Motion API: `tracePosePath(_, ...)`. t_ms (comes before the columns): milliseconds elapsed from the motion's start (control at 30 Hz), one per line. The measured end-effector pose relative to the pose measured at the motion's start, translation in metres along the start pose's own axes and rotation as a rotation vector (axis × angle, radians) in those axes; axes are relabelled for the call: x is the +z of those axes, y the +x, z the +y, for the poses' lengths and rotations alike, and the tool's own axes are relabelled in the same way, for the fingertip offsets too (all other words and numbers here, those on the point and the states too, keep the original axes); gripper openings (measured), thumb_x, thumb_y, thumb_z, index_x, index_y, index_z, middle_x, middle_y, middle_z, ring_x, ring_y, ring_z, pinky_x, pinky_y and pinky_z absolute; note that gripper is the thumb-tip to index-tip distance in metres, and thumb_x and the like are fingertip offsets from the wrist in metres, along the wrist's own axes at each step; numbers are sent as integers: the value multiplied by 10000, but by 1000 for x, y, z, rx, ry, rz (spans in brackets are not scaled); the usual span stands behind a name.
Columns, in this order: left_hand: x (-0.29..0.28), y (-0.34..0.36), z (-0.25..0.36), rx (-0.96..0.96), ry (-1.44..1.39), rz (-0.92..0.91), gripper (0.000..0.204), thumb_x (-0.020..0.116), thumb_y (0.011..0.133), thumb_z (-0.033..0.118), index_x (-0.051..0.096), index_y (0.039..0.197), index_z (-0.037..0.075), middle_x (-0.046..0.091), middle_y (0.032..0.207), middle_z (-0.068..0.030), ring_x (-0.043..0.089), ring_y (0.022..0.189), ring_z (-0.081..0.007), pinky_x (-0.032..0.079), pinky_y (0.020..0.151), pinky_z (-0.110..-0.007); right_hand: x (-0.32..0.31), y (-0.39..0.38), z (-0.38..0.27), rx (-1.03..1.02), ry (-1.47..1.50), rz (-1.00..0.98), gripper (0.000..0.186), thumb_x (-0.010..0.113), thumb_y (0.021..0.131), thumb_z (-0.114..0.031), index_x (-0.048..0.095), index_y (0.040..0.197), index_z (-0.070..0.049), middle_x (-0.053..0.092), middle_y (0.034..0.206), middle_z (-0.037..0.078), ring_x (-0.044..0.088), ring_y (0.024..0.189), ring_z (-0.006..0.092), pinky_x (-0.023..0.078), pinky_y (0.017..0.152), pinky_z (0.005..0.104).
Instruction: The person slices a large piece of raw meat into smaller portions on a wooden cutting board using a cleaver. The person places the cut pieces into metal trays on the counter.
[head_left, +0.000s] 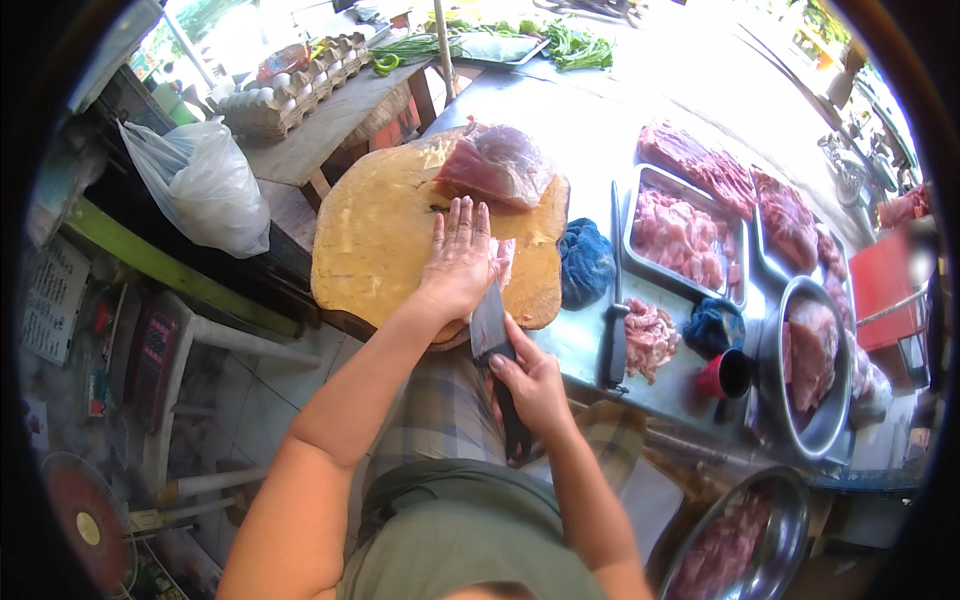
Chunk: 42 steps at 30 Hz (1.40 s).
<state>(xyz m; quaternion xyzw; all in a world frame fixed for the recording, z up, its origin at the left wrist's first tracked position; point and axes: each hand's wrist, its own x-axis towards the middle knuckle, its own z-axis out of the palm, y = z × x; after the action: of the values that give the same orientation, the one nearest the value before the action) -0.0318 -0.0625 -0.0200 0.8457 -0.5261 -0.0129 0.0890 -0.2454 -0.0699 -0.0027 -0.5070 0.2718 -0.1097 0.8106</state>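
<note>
My left hand [457, 260] lies flat, fingers stretched out, pressing on a small pale piece of meat [506, 262] on a worn wooden cutting board [355, 250]. My right hand [530, 380] grips the black handle of a broad-bladed knife [488, 325], its blade lying beside my left palm at the board's front edge and partly against the meat. A large red chunk of meat [495, 170] rests at the back of the board, just beyond my left fingertips.
Right of the board: a blue cloth [587, 262], long knife [617, 350], tray of meat pieces [682, 235], meat pile [652, 340], red cup [720, 376] and steel bowl [835, 380]. Left: plastic bag [215, 185], egg cartons [295, 108], greens [585, 50], fan [90, 520]. Another bowl [760, 540] stands low right.
</note>
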Motion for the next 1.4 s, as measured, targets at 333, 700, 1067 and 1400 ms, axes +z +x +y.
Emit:
tracePosePath(333, -2, 3, 3, -81, 46, -35, 879, 459, 1029, 514, 56, 1634, 20, 70, 1694, -247, -36, 1587, -363, -50, 1234, -619, 13, 0, 3, -7, -44, 24, 670, 573, 1012, -55, 290, 1617, -104, 591, 741, 49, 550, 475, 128, 460, 427, 286)
tracePosePath(700, -28, -29, -2, -378, -390, 292, 762, 675, 917, 317, 363, 1530, -12, 678, 1204, -256, 654, 1153, -390, 457, 1049, -535, 36, -15, -17, -354, -1154, 97, 647, 553, 974, -73, 315, 1567, 36, 664, 810, 260, 673, 645, 364, 553, 659, 458)
tracePosePath(1067, -25, -31, -52, -332, -519, 326, 323, 703, 791, 33, 665, 1109, -11, 715, 931, -221, 701, 931, -391, 544, 855, -454, 42, -34, -42, -198, -1071, 43, 620, 566, 951, -56, 355, 1517, 81, 671, 880, 325, 665, 824, 484, 520, 797, 516)
tracePosePath(1400, -22, -26, -57, -9, -441, 455, 210, 647, 832, -1, 674, 1039, -25, 719, 959, -210, 699, 916, -376, 552, 846, -434, 36, -54, -51, -210, -886, 66, 634, 590, 935, -18, 354, 1516, 75, 670, 936, 345, 659, 891, 498, 504, 817, 511)
